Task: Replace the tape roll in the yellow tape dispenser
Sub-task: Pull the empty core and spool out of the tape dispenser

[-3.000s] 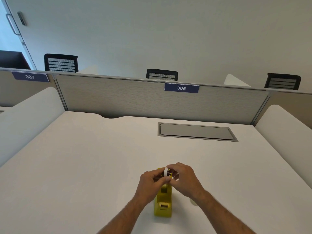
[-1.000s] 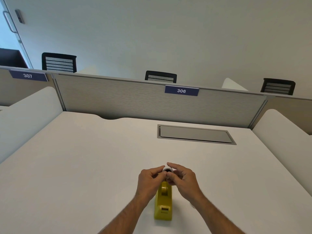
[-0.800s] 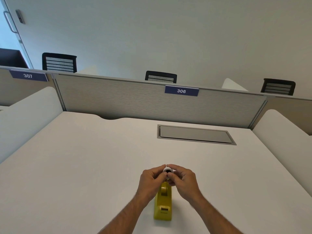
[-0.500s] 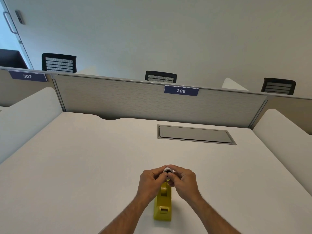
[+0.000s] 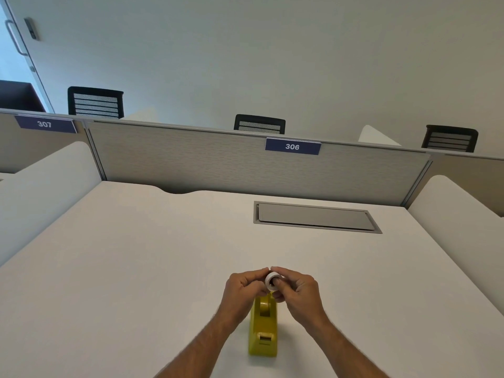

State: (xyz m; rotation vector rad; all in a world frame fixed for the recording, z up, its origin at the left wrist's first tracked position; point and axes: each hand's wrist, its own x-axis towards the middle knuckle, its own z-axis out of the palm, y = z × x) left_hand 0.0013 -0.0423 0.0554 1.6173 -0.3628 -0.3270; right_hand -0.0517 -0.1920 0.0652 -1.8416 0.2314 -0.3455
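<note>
Hands met above the far end of the dispenser. Left hand [image 5: 242, 291] had its grip pinched on the left side of the tape roll [image 5: 272, 281], a small white ring with a dark core. Right hand [image 5: 297, 293] held the roll's right side, one fingertip in the core. Below, the yellow tape dispenser [image 5: 263, 331] stood on the white tabletop [image 5: 122, 268], long and narrow, glossy.

A white desk [image 5: 114, 268] carries a yellow tape dispenser [image 5: 262, 334] near its front edge, well short of a grey hatch [image 5: 313, 218].
</note>
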